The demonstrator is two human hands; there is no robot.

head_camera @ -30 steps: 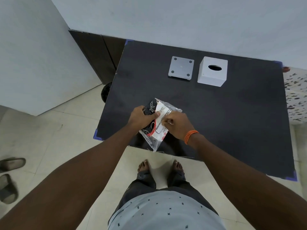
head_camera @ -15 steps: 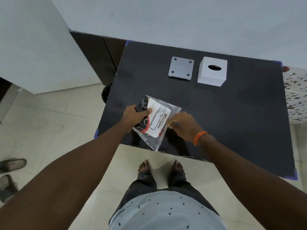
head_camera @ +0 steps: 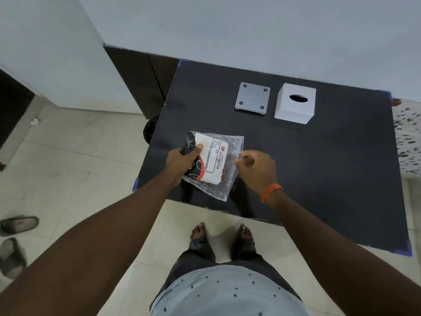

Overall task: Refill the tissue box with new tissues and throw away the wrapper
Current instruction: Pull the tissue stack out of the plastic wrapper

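Observation:
A pack of tissues in a clear plastic wrapper with a white, red and black label lies near the front left of the black table. My left hand grips the pack's left side, thumb on top. My right hand pinches the wrapper's right edge between closed fingers. The white tissue box with an oval slot stands at the back of the table. Its grey square base plate lies beside it on the left, feet up.
A dark round bin shows on the floor by the table's left edge. Sandals lie on the tiles at far left. A speckled surface adjoins the table on the right. White wall runs behind.
My right hand has slid off the top of the pack to its right edge and now pinches the clear plastic. My left hand keeps its hold on the left side.

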